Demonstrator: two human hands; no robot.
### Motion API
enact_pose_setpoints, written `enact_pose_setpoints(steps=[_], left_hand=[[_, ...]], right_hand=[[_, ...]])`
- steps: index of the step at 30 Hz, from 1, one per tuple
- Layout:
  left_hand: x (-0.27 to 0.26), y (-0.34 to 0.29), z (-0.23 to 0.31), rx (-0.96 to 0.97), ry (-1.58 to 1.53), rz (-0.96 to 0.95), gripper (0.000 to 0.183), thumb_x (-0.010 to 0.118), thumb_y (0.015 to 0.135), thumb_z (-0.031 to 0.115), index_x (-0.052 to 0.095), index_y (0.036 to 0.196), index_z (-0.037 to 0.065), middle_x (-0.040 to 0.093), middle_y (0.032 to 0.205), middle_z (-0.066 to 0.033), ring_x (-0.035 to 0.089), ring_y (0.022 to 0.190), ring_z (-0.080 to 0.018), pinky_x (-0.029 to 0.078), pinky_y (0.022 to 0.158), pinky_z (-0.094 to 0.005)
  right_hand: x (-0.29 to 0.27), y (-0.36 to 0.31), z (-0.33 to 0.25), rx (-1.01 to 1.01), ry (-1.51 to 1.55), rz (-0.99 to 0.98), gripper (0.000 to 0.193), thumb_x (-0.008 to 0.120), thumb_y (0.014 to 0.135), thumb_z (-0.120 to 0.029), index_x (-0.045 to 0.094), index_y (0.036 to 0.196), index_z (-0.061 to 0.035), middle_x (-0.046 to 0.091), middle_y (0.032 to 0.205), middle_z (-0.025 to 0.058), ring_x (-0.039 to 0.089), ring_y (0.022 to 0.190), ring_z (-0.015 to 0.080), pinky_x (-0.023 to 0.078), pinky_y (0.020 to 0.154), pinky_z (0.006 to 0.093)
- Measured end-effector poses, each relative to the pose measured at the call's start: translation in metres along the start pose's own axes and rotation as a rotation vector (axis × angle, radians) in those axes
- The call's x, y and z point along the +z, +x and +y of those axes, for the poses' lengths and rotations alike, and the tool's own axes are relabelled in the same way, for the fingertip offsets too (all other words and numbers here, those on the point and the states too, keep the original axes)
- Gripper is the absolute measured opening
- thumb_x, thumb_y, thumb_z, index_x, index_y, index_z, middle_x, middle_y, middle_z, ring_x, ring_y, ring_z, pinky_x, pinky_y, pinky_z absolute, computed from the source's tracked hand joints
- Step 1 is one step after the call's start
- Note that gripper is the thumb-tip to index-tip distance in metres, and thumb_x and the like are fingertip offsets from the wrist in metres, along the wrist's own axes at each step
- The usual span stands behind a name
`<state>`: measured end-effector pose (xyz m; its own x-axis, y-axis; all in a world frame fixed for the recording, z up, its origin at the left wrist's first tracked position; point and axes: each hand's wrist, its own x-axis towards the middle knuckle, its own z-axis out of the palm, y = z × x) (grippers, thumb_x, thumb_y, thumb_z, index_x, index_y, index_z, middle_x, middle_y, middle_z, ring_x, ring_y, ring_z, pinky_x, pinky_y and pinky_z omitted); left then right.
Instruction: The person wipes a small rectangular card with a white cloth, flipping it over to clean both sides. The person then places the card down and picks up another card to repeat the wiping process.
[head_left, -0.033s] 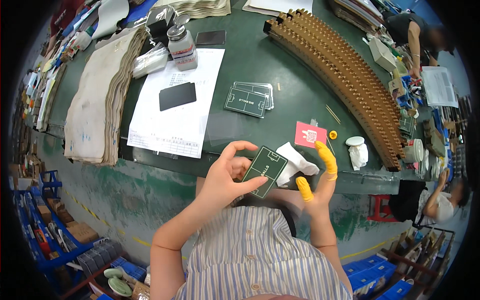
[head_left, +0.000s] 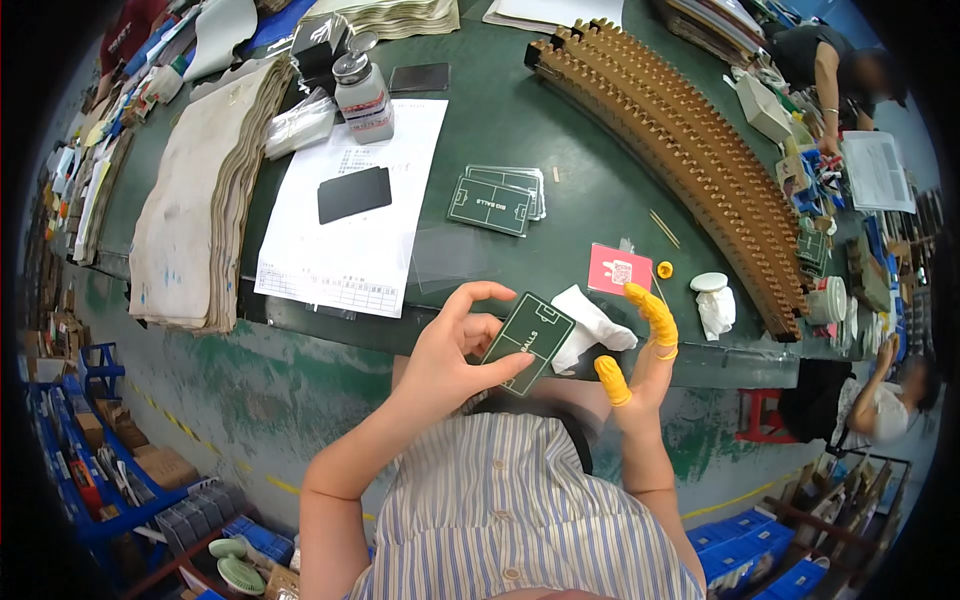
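My left hand [head_left: 440,362] pinches a dark green card [head_left: 543,330] printed with white sports-field lines, thumb on its face, tilted above the table's front edge. My right hand [head_left: 642,385], with yellow finger cots on thumb and fingertips, is open beside it, thumb and fingers apart and nothing between them. Just beyond its fingertips lies a red card [head_left: 606,268] with a square code. A crumpled white cloth [head_left: 590,322] sits between the two hands at the edge. Farther back, several similar green cards [head_left: 487,203] are piled, some in clear sleeves.
A white form [head_left: 340,255] carries a black card [head_left: 354,195] and a pump bottle [head_left: 364,108]. Layered sheets [head_left: 200,190] lie left. A curved brown slotted rack [head_left: 680,150] spans the right, near thin sticks [head_left: 665,228], a yellow piece [head_left: 665,270] and a white pad [head_left: 709,282]. Other people work far right.
My right hand's fingers have shifted very slightly. My left hand and the green card stay in place.
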<state>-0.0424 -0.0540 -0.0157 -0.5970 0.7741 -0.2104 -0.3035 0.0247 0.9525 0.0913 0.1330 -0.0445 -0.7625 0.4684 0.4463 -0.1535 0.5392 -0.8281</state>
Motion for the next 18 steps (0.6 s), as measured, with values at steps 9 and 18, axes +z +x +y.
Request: enact_pose_setpoints(steps=[9,18], left_hand=[[-0.002,0.006,0.025,-0.074,0.345,-0.184,0.057,0.071,0.073,0.004,0.044,0.123,0.007,0.062,0.072,0.0034,0.055,0.075,-0.0047,0.039,0.08,-0.0236],[-0.009,0.005,0.031,-0.177,-0.029,-0.165,0.039,0.062,0.087,0.01,0.047,0.123,0.005,0.064,0.082,-0.0016,0.056,0.076,-0.007,0.044,0.074,-0.024]], right_hand=[[0.012,0.014,-0.016,0.258,0.368,-0.331,0.069,0.067,0.083,-0.011,0.029,0.14,-0.0041,0.062,0.087,0.0031,0.054,0.075,0.0092,0.042,0.075,0.0249],[0.031,0.011,-0.02,0.407,0.726,-0.15,0.072,0.064,0.083,0.001,0.024,0.142,-0.0073,0.054,0.086,0.0002,0.048,0.077,0.0054,0.039,0.076,0.0206]])
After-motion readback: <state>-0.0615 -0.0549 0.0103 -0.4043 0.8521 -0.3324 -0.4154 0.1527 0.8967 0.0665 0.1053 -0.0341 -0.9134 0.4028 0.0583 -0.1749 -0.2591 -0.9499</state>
